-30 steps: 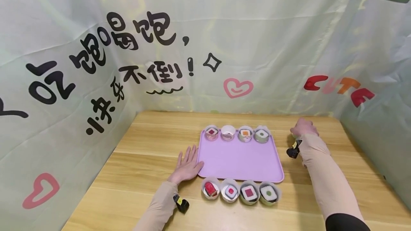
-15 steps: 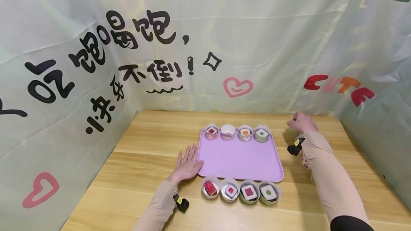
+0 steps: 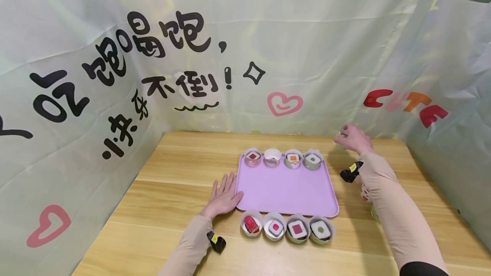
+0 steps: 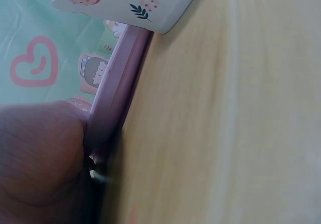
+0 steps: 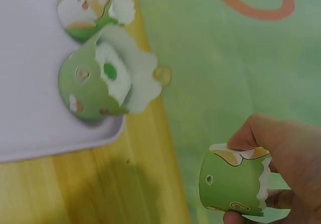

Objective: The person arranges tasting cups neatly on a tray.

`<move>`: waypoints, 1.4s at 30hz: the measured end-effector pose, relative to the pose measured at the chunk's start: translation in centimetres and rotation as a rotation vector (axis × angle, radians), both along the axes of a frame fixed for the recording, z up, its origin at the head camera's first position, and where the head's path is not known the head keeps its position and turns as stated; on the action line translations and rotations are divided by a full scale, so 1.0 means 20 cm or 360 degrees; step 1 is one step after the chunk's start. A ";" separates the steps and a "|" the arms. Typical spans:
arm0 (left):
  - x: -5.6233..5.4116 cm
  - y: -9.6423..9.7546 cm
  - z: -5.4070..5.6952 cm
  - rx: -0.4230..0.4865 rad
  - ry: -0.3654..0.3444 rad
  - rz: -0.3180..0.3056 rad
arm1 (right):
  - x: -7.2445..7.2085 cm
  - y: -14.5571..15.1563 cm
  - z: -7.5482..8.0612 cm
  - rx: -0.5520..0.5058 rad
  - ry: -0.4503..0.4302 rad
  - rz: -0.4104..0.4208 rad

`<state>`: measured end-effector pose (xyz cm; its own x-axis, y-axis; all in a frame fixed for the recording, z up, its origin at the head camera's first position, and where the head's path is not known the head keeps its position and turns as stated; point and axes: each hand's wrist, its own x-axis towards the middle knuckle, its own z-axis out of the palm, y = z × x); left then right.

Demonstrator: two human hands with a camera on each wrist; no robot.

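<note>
My right hand (image 3: pixel 354 139) is raised beyond the back right corner of the purple tray (image 3: pixel 287 191). It pinches a green paper cupcake cup (image 5: pixel 231 184) with an avocado print, thumb at the rim and fingers on the other side; what lies inside is hidden. My left hand (image 3: pixel 221 201) lies flat with spread fingers at the tray's left edge, its thumb touching the rim. Along the tray's back edge stand several cups, among them a green cup (image 3: pixel 312 161) with a white sushi-like piece. A row of similar cups (image 3: pixel 298 229) stands in front of the tray.
Partly hidden under my right forearm, a patterned cup (image 3: pixel 364 191) and a greenish cup (image 3: pixel 375 213) stand on the wooden table (image 3: pixel 180 169). A printed cloth (image 3: pixel 326 76) hangs behind the table and along both sides.
My right hand has lifted from the table on the right with the green cup and moved back and slightly left. More cups show beneath the forearm. My left hand has stayed put.
</note>
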<state>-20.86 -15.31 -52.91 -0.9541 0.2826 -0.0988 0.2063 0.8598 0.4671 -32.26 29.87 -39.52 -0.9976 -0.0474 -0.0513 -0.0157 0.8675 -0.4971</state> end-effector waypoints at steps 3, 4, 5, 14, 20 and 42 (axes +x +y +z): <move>0.00 0.00 0.00 -0.0003 0.0003 0.0002 | 0.00 -0.04 0.03 -0.0006 0.0025 0.0026; 0.00 0.00 0.00 -0.0004 0.0005 0.0003 | 0.00 -0.06 0.04 -0.0006 0.0034 0.0036; 0.00 0.00 0.00 -0.0008 0.0004 0.0004 | -0.01 -0.08 0.05 -0.0001 0.0045 0.0050; 0.00 0.00 0.00 -0.0013 0.0009 0.0004 | -0.01 -0.24 0.09 0.0007 0.0114 0.0226; 0.00 0.01 0.01 -0.0010 0.0001 0.0003 | -0.01 -0.37 0.09 0.0045 0.0132 0.0320; 0.02 0.01 0.02 0.0025 -0.0012 -0.0003 | 0.04 -0.75 0.04 0.0068 0.0224 0.0704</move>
